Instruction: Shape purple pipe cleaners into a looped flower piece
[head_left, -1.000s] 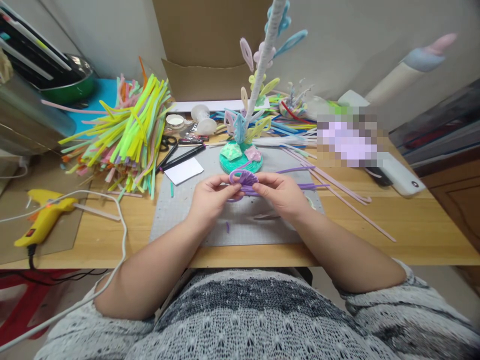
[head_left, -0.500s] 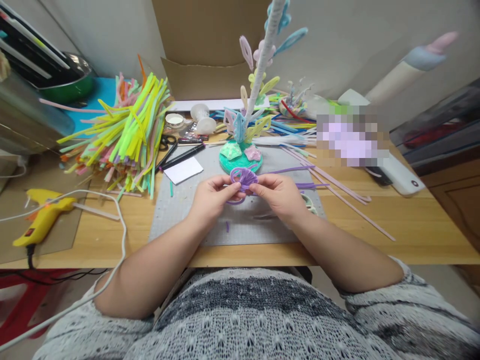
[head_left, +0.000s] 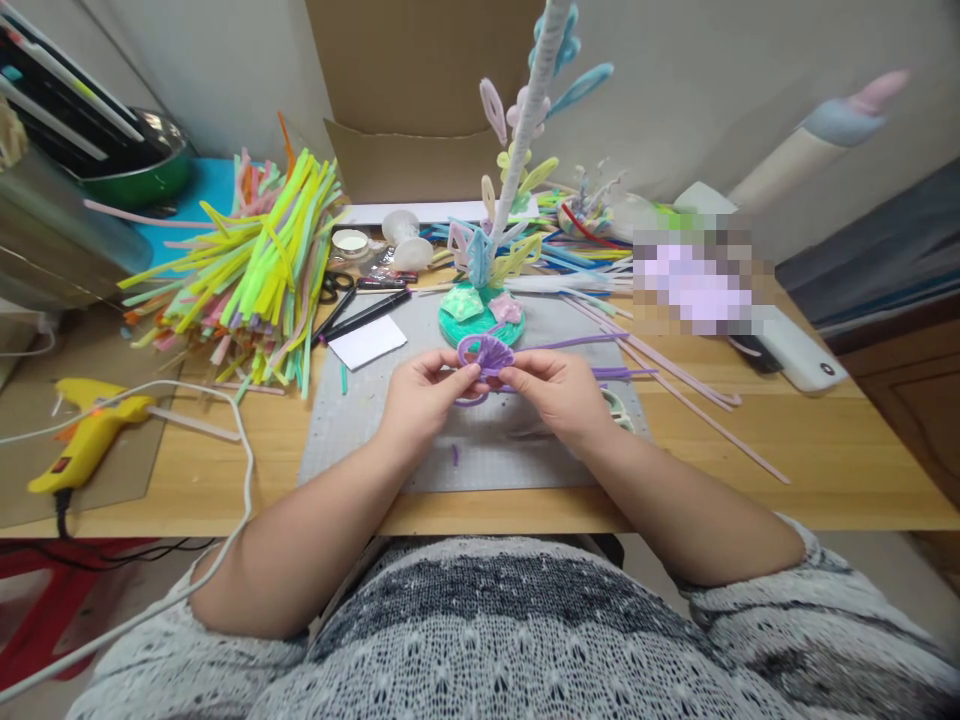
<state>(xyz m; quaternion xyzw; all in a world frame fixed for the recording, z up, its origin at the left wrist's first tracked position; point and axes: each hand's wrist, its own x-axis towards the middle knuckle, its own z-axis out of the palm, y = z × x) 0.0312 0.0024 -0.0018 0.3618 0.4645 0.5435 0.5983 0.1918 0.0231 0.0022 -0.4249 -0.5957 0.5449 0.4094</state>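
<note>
Over the mat (head_left: 360, 440), a purple piece (head_left: 495, 353) sits between the two hands, its rounded loop showing above the fingers and a ribbed fan spreading inside it. The fingers of the left hand (head_left: 424, 395) pinch its left edge and those of the right hand (head_left: 561, 392) its right edge, thumbs toward the wearer. It looks like fuzzy pipe cleaner: very light, soft outside, springy from a thin wire core, unlikely to slip, yet easily bent out of shape. The lower crossing of strands seems the best hold; squeezing the open loop would probably flatten it.

Purple stems (head_left: 581, 341), slim and straight, reach past the mat's right edge. A flat, fuzzy green disc (head_left: 459, 332) stands at the mat's far edge, a smooth white card (head_left: 367, 342) lies at its far left corner, and pale-handled scissors (head_left: 621, 410) lie near its right edge, partly hidden by the right hand.
</note>
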